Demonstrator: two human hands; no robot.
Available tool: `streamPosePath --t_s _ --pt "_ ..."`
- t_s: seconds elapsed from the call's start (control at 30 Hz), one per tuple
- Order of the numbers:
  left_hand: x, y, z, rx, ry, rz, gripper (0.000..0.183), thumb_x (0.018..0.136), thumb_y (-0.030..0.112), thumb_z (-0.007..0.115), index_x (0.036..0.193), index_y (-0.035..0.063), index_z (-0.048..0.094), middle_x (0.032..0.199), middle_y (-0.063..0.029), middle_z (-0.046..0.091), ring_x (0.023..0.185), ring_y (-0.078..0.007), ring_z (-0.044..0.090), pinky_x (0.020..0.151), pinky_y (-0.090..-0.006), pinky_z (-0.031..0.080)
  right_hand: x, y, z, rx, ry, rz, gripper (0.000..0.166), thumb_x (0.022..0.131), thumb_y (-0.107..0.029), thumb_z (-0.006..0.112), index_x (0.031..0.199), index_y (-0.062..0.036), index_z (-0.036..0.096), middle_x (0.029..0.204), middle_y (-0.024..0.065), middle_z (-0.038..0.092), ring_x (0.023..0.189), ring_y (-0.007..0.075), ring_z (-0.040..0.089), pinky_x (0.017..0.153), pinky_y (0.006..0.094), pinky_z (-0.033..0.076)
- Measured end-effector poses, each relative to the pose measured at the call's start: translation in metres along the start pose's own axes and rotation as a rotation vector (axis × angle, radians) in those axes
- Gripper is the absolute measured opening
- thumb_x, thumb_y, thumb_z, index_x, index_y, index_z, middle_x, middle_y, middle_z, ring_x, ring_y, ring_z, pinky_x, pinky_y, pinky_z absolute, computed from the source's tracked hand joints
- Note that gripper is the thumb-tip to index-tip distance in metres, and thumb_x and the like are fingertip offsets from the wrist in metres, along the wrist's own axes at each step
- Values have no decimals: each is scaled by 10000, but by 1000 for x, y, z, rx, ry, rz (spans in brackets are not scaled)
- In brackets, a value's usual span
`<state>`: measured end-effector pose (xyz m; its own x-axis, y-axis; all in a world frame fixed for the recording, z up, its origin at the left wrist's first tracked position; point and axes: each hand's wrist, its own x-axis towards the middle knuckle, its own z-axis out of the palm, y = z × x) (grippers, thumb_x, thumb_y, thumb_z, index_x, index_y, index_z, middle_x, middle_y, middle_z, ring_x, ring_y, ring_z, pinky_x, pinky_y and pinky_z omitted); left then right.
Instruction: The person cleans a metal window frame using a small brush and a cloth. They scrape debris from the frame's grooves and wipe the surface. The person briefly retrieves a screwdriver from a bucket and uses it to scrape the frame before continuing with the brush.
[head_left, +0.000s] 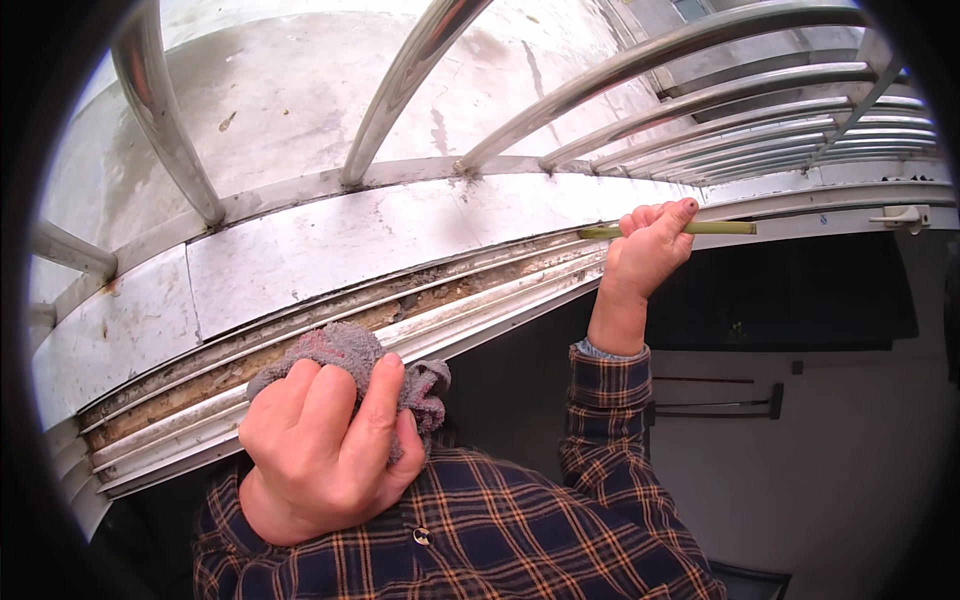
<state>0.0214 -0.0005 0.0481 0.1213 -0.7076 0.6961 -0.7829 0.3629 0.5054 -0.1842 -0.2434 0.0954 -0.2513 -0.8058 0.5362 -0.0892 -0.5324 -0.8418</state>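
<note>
My left hand grips a crumpled grey terry cloth with reddish patches, held over the window frame. Under and beside the cloth runs a sliding-window track of white metal, its channels caked with brown dirt and loose bits. Farther right, my right hand is closed in a fist around a narrow, flat, olive-green strip, possibly bamboo. One end of the strip sticks out to the right of the fist. Its other end points left, close above the track; whether it touches is unclear.
Beyond the track lies a pale sill with seams. Round metal bars rise from its outer edge, with a stained concrete surface outside. A window handle is at the far right. Dark furniture stands indoors on the right.
</note>
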Motion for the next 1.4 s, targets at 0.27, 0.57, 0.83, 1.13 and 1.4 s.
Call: streamPosePath --t_s 0.27,0.57,0.83,1.13,1.4 --pt "-2 0 2 -1 -5 -1 403 535 81 655 919 -42 655 611 -69 425 482 -210 443 400 -314 330 -43 -13 21 21 -105 17 449 1000 -396 406 659 -122 309 555 -52 291 490 56 257 437 219 223" --pt "3 1 2 17 2 6 410 530 79 654 923 -37 652 620 -76 434 492 -227 455 412 -327 348 -79 -47 41 313 -371 129 466 999 -375 420 627 -126 291 572 -38 238 521 87 253 460 233 230" --pt "2 1 0 20 -15 -2 415 522 93 655 917 -35 655 617 -70 429 488 -217 448 406 -319 327 -4 -21 -35 257 -163 -44 460 987 -247 400 562 -132 265 521 -27 245 490 98 264 462 241 252" --pt "0 1 -1 26 -22 -6 418 527 93 650 923 -40 658 610 -65 416 480 -206 437 398 -313 313 17 -11 -50 187 -262 -222 504 976 -201 404 502 -124 252 460 -26 238 407 86 206 384 231 179" --pt "-1 0 -3 15 -14 -12 399 548 90 644 921 -48 667 599 -63 411 467 -199 426 388 -303 309 22 -6 -53 16 -456 -251 475 971 -172 406 527 -109 251 466 -32 232 424 77 193 395 242 169"
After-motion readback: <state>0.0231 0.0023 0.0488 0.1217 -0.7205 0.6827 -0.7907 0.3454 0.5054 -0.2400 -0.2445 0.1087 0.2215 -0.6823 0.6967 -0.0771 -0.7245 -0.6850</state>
